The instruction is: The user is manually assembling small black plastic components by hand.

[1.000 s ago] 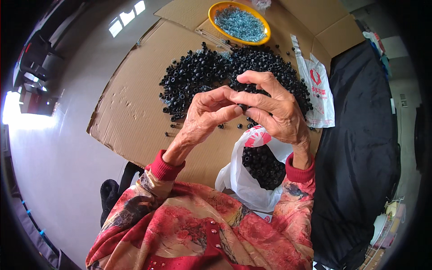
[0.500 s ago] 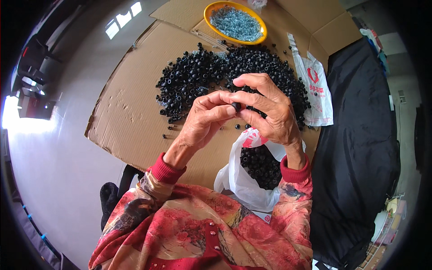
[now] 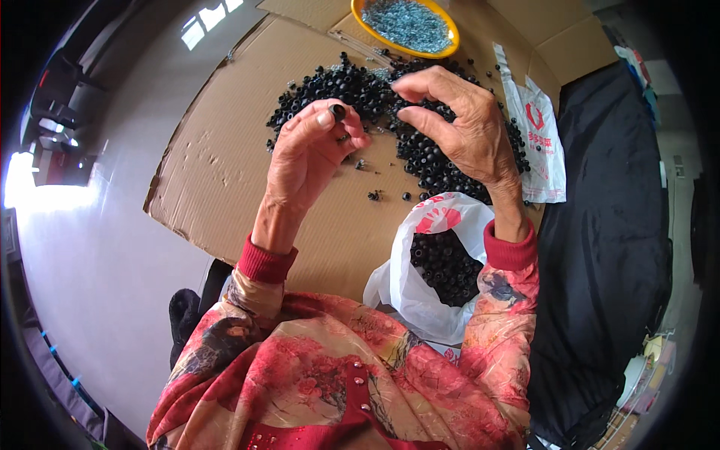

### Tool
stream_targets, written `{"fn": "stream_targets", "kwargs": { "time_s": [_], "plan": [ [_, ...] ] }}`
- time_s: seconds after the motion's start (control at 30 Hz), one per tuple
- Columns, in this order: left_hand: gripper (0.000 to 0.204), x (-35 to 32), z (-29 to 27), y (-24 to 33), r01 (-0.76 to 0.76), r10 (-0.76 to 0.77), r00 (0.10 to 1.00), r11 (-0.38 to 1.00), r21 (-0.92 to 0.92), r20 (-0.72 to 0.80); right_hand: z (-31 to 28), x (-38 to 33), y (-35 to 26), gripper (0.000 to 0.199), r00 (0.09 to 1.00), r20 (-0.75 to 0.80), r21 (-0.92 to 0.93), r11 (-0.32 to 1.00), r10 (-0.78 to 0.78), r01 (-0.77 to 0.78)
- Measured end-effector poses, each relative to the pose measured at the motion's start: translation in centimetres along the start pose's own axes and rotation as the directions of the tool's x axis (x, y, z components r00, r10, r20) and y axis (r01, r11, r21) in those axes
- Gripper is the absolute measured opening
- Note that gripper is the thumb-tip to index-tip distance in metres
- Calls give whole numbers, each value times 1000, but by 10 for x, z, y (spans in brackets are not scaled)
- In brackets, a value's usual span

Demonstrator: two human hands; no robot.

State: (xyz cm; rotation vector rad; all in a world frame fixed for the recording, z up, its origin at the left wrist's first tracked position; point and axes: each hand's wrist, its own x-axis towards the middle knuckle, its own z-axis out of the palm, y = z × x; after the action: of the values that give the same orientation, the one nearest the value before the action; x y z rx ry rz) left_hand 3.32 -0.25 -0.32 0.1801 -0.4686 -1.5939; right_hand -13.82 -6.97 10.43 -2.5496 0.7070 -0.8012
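Observation:
A small black rounded cap with a hollow end is pinched between the thumb and forefinger of my left hand. Another tiny dark bit shows by that hand's curled lower fingers, too small to name. My right hand is over the heap of black caps, its thumb and forefinger apart and nothing seen between them. Part of the heap is hidden behind both hands. Below my right wrist, an open white plastic bag with red print holds many more black caps.
On the cardboard lie a few loose caps and small metal bits. An orange dish of small clear bluish pieces stands at the far side. A flat white bag lies right of the heap, beside black cloth.
My hands have drawn apart from their meeting over the cardboard. The right has risen toward the heap with its fingers parted; the left has moved left and up with a black cap.

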Motion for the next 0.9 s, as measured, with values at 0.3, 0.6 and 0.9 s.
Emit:
{"fn": "stream_targets", "kwargs": {
  "time_s": [0.3, 0.6, 0.9],
  "plan": [
    [15, 5, -10, -1, -24, 21, 998, 999, -49, -61, 70, -40, 77, 8, 889, 444, 70, 986, 108, -154],
    [15, 3, -14, -7, 14, -25, 992, 996, -93, -121, 110, -60, 73, 12, 928, 363, -37, 996, 88, -80],
    [19, -2, -2, -21, 95, -104, 994, 969, -227, -26, 109, -69, 80, 11, 948, 318, -23, 1000, 24, -18]
  ]
}}
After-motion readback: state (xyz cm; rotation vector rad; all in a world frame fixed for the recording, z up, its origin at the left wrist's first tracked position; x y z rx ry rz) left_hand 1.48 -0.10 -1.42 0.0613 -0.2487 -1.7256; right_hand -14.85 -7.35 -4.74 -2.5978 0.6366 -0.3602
